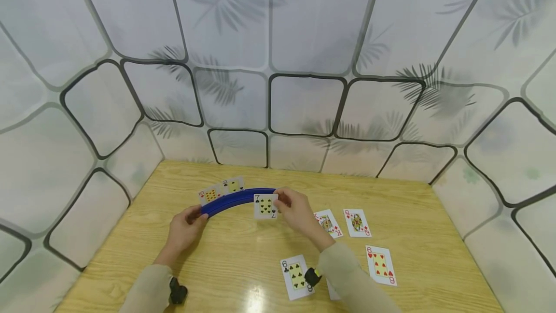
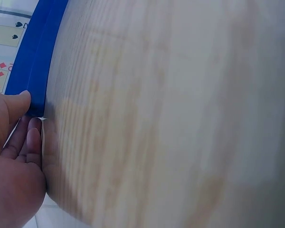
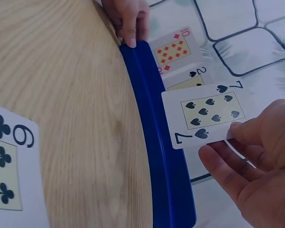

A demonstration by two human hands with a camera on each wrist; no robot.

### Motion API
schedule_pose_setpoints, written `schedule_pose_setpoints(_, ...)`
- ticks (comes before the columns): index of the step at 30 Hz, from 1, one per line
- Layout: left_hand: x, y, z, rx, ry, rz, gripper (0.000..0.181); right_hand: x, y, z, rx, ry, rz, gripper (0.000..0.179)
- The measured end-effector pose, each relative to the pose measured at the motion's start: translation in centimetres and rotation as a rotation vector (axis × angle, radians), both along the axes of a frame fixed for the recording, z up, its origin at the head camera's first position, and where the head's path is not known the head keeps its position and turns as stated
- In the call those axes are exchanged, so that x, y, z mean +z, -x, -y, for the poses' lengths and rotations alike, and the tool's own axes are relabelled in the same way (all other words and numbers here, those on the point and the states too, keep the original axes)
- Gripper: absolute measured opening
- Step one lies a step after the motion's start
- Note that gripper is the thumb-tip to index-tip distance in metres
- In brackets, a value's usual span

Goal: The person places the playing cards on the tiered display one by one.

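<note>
My left hand (image 1: 187, 228) grips the left end of a curved blue card holder (image 1: 234, 200), its thumb on the top face in the left wrist view. In the holder stand a ten of diamonds (image 3: 173, 52) and a two of spades (image 3: 186, 81), side by side toward the left end. Between thumb and fingers, my right hand (image 1: 299, 209) pinches a seven of spades (image 3: 211, 114) by one edge. The seven is face up toward me and overlaps the holder near its right end in the right wrist view.
Face up on the wooden table (image 1: 234, 264) lie a six of clubs (image 1: 296, 278), a six of hearts (image 1: 381, 265), a queen of diamonds (image 1: 357, 222) and a red king (image 1: 328, 224). The right sleeve mostly hides another card (image 1: 333, 292). Patterned curtains (image 1: 308, 105) enclose the table.
</note>
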State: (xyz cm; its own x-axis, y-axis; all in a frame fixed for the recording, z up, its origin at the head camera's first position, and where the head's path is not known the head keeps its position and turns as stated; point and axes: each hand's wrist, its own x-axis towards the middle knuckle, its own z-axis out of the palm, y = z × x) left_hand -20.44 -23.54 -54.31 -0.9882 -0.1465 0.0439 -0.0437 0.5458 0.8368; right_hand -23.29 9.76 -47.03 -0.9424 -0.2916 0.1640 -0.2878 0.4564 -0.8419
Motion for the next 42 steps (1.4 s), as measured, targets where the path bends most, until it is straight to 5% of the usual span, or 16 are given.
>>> schedule_pose_setpoints(42, -0.1, 0.0, -0.1, 0.017, -0.005, 0.0, 0.043, 0.3, 5.9, 2.6, -0.114, 0.004, -0.11, 0.019)
